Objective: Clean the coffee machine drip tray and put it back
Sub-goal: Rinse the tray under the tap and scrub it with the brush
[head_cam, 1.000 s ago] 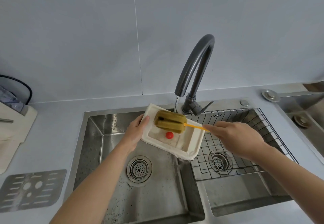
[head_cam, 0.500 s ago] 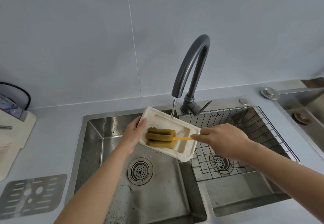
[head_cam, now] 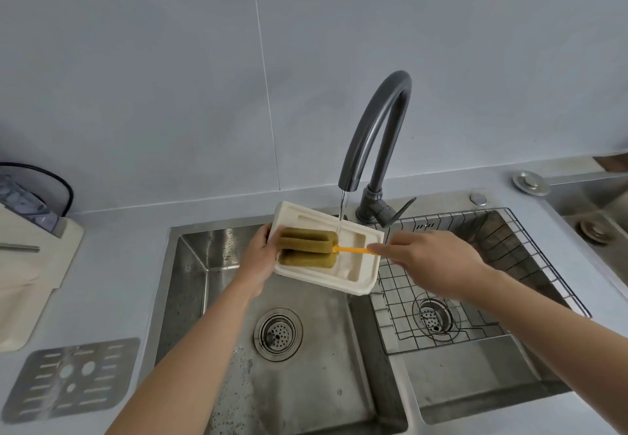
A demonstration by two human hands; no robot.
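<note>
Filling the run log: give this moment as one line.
phase: scrub | left hand: grips drip tray | right hand: holds sponge brush in tray | faucet: running

Drip tray [head_cam: 355,266] over L basin [head_cam: 306,383], brush [head_cam: 307,247] inside, faucet [head_cam: 373,121] behind; grate [head_cam: 71,378] on counter [head_cam: 112,264] L.

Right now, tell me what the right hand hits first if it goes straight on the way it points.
Likely the tray; the right hand points left across it, along the brush. Depth unclear.
</note>
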